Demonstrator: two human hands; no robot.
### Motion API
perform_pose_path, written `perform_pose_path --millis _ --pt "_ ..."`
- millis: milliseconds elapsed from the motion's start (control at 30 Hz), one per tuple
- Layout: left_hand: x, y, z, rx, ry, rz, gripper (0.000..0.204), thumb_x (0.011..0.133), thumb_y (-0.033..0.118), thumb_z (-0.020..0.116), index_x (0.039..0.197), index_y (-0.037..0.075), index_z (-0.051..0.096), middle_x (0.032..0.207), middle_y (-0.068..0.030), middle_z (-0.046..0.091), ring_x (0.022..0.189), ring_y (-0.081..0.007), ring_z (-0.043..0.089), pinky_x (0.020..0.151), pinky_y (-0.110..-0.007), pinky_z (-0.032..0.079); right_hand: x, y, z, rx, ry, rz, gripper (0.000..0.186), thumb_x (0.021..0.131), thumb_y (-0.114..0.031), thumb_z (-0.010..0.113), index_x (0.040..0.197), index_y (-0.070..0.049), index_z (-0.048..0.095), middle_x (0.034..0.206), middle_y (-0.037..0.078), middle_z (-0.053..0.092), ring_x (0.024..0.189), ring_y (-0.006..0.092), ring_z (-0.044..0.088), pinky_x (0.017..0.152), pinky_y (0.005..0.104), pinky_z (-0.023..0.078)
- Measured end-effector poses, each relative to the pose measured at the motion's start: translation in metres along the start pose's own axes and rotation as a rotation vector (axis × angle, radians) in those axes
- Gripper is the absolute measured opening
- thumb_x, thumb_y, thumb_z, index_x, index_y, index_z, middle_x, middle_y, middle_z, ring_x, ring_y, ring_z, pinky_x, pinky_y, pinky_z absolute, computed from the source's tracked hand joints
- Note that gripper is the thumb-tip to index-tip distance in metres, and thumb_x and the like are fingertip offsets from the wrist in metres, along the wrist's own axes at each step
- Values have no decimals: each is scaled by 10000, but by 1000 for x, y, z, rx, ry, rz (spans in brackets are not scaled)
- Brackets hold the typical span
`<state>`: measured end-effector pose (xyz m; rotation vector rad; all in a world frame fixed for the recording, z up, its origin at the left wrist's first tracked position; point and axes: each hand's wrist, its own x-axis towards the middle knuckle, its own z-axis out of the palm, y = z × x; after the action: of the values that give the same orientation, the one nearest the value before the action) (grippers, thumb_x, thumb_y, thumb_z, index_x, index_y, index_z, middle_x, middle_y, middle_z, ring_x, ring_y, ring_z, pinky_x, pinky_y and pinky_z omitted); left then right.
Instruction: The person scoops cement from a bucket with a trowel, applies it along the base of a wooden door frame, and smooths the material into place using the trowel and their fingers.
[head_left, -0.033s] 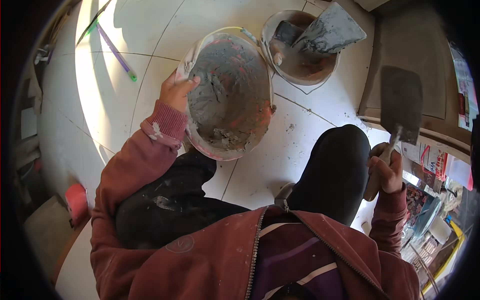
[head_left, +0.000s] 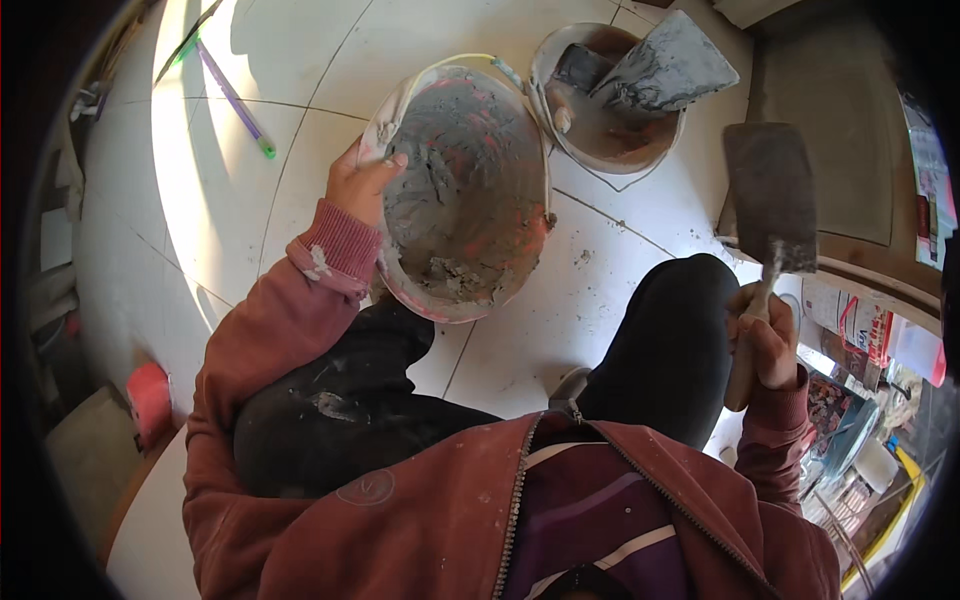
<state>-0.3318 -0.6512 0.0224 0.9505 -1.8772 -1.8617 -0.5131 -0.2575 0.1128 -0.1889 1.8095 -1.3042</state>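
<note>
A bucket (head_left: 424, 309), its inside smeared with grey mortar and streaked pinkish red, is tilted towards me in front of my left knee. My left hand (head_left: 360, 187) grips its left rim, thumb over the edge. Lumps of wet mortar (head_left: 462, 272) lie low inside. In my right hand (head_left: 768, 338), beside my right knee, is a trowel (head_left: 770, 195), held upright by its handle, with its broad dark blade up and clear of the bucket. The blade's neck carries pale residue.
Beyond stands a second bucket (head_left: 607, 163) of murky brown water, holding a mortar-smeared flat grey tool (head_left: 685, 62) and a dark block (head_left: 580, 66). A purple stick with green ends (head_left: 236, 100) lies on the tiled floor. At right are a brown wooden panel (head_left: 850, 185) and cluttered goods.
My right hand has swung the trowel a little to the left, its blade now more upright. My left hand keeps its grip on the bucket.
</note>
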Motion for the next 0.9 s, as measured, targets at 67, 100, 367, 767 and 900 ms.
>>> perform_pose_path --millis 67,100,367,767,900 --pt "-1 -2 5 -27 -4 49 335 799 94 552 1109 -25 513 950 -50 580 865 -112 515 792 -243 399 10 -3 42 82 -152 46 297 718 -103 555 962 42 467 719 56 517 619 107 516 559 215 426" --pt "-1 -3 7 -103 -55 62 343 797 74 542 1125 -19 503 954 -50 579 868 -108 513 794 -242 400 15 3 61 28 -201 76 278 754 -112 547 972 39 463 727 57 516 624 111 523 566 222 435" --pt "-7 -16 8 -143 -121 146 369 833 93 504 1180 -21 452 1034 -68 559 939 -129 513 827 -270 408 40 22 132 13 -596 550 250 902 -261 426 940 -16 456 743 54 502 558 111 531 479 227 475" --pt "-16 -27 17 -115 -107 286 442 763 -26 475 1202 -33 417 1097 -117 509 1025 -177 472 898 -286 354 73 -27 142 -220 -728 749 307 896 -316 435 881 -9 456 707 68 509 513 130 542 443 252 487" --pt "-17 -27 17 -94 -96 272 440 750 -23 486 1186 -35 429 1094 -132 515 1027 -194 477 904 -292 350 79 -38 148 -357 -755 812 310 897 -322 427 901 -13 458 705 68 515 512 136 546 442 264 486"
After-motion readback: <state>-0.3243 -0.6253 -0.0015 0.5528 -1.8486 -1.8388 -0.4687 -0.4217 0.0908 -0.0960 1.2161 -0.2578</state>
